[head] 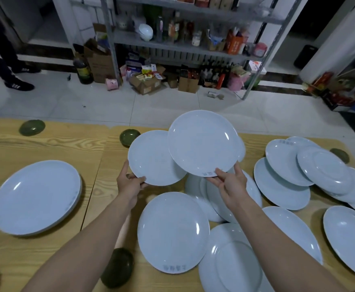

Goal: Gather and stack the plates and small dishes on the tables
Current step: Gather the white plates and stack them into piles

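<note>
Two hands (130, 182) (229, 182) each grip a raised plate (151, 159) (201, 142).

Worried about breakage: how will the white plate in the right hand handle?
Probably stiff and fragile: the white plate looks like glazed ceramic. Its glossy highlights suggest a slippery surface, so the rim pinch by the right hand may slide.

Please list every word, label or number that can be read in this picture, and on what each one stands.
No text can be read.
Grey print on the rim of the raised plate in the right hand: blurred.
Grey print on the rim of the near plate: blurred.
Labels on the orange box, floor cartons and dark bottle: too small.
</note>
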`<state>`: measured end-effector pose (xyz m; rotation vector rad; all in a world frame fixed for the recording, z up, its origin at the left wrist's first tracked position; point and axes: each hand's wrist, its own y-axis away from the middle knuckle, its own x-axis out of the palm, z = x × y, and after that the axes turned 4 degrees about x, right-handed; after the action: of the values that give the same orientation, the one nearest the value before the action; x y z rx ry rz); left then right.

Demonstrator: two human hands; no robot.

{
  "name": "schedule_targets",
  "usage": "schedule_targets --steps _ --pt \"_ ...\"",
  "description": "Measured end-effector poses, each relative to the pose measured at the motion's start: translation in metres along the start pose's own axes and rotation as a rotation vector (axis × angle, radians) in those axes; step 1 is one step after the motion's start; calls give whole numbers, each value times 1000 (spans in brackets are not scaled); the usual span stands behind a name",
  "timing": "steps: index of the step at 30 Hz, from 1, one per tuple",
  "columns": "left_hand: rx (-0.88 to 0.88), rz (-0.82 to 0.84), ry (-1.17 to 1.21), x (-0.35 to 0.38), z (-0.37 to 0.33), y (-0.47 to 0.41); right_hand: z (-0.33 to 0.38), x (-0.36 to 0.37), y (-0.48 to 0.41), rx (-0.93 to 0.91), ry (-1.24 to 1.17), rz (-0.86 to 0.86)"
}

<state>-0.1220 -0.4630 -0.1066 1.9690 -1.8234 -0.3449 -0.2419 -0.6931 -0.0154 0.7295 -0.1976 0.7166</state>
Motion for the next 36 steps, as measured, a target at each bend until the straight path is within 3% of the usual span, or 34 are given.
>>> schedule_targets --steps 9,22,36 --pt "109 -45 131 -51 -45 60 7 25 46 -31 21 180" --pt "211 -285 226 -174 -62 132 -46 78 110 86 106 377" --pt "119 -227 200 -315 -70 64 -151 166 148 72 104 283"
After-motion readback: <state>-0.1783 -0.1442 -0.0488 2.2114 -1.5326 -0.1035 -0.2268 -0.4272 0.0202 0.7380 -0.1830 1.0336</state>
